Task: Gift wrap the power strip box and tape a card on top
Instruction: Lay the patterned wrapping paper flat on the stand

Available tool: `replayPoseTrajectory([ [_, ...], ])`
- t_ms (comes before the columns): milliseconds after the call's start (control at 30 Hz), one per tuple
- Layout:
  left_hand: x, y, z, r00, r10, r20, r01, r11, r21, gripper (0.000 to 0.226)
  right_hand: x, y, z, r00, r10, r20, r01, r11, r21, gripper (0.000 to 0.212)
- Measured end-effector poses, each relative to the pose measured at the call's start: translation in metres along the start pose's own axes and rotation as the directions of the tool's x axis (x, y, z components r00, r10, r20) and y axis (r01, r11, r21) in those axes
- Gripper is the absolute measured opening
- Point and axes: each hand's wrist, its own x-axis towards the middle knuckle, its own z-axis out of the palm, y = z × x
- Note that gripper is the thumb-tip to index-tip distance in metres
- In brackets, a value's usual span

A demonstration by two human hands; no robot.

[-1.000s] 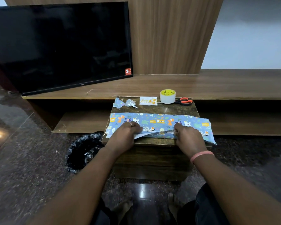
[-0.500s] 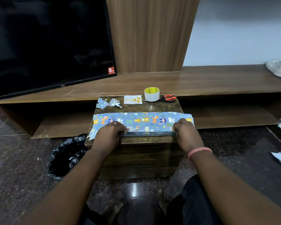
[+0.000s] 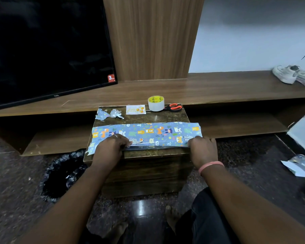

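A long box covered in blue animal-print wrapping paper [image 3: 148, 133] lies across the small wooden stool [image 3: 141, 154]. My left hand [image 3: 111, 147] holds the paper's near edge at the left part of the box, fingers curled over it. My right hand [image 3: 202, 148] grips the near edge at the right end. The box itself is hidden under the paper. At the stool's far edge lie a small white card with orange balloons [image 3: 136, 109], a tape roll with a yellow core [image 3: 156, 103] and orange-handled scissors [image 3: 173, 107].
Two crumpled paper scraps [image 3: 108, 114] sit at the stool's far left. A black bag-lined bin [image 3: 62, 173] stands on the floor to the left. A TV [image 3: 48, 48] leans on the long wooden shelf [image 3: 218, 87]; white shoes [image 3: 296, 76] at its right. Paper pieces [image 3: 298, 166] lie on the floor at right.
The loose front flap of paper has been pulled flat over the box. My right hand has slid outward to the box's right end. The view has shifted right.
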Motion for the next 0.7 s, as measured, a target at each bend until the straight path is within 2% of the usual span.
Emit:
replayPoseTrajectory([
  [333, -0.002, 0.001, 0.001, 1.0, -0.008, -0.002, 0.008, 1.0, 0.003, 0.048, 0.0, -0.001, 0.002, 0.994, -0.043, -0.105, 0.043, 0.999, 0.001, 0.023],
  [400, -0.002, 0.0, 0.001, 1.0, -0.008, 0.001, 0.008, 1.0, 0.003, 0.047, 0.003, 0.004, 0.005, 0.993, 0.0, -0.119, 0.012, 0.995, 0.098, 0.018],
  [500, 0.0, 0.0, 0.001, 0.999, -0.035, -0.014, 0.035, 0.999, -0.005, 0.045, 0.01, 0.009, 0.009, 0.99, 0.094, -0.109, -0.064, 0.966, 0.251, 0.022],
  [633, 0.001, 0.002, 0.002, 0.998, -0.063, -0.025, 0.063, 0.998, 0.004, 0.048, 0.013, -0.001, 0.011, 0.986, 0.134, -0.102, -0.112, 0.975, 0.19, 0.024],
  [700, 0.001, 0.004, 0.002, 0.996, -0.084, -0.038, 0.085, 0.996, 0.008, 0.045, 0.014, -0.004, 0.011, 0.974, 0.168, -0.15, -0.144, 0.977, 0.159, 0.023],
])
